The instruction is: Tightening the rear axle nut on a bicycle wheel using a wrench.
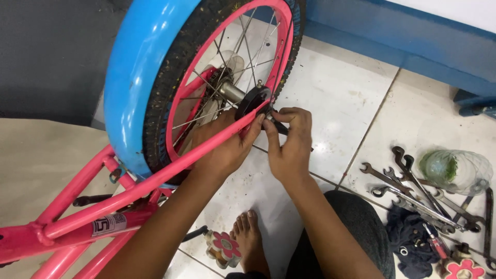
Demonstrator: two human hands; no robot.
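An upturned pink bicycle frame (77, 219) carries a rear wheel (170, 67) with a pink rim, black tyre and blue mudguard (134, 77). At the axle sits a black round hub part (250, 101). My left hand (225, 147) wraps around the pink stay just below that hub. My right hand (289, 142) pinches a dark wrench (279, 126) at the axle nut. My bare foot (248, 240) rests on the white tiled floor (336, 98).
Several wrenches (413, 194) lie on the tiles at the right, beside a crumpled clear plastic bag (454, 170) and a dark cloth (411, 237). Two pink flower-shaped pedals (223, 248) (462, 269) lie low. A blue wall base (403, 46) runs along the back.
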